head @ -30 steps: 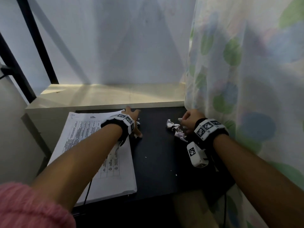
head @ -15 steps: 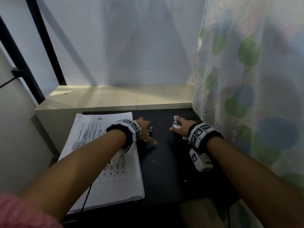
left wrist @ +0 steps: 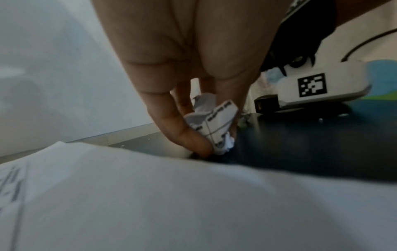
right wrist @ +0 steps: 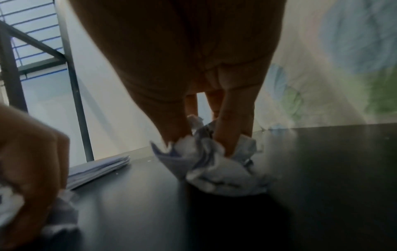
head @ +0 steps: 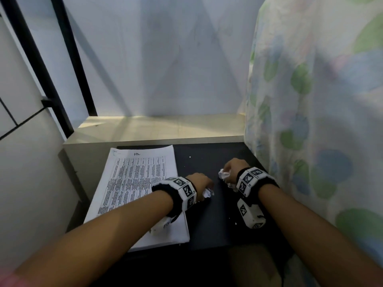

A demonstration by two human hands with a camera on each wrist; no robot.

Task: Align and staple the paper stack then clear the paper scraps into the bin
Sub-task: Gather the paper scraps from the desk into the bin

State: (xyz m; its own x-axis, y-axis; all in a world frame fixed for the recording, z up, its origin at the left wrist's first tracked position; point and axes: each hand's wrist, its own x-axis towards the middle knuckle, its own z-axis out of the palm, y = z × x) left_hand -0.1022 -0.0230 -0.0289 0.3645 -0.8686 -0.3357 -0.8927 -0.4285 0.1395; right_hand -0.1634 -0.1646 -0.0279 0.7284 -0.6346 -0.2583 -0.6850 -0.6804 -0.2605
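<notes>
Head view: both hands have drawn back from 12 o'clock. The left hand (head: 200,183) now pinches a crumpled scrap (head: 207,192) beside the paper stack (head: 134,183); the right hand (head: 234,169) clutches a scrap wad (head: 224,175). Gathering seems nearly done; specks remain on the black desk (head: 207,222). No bin is visible.
</notes>
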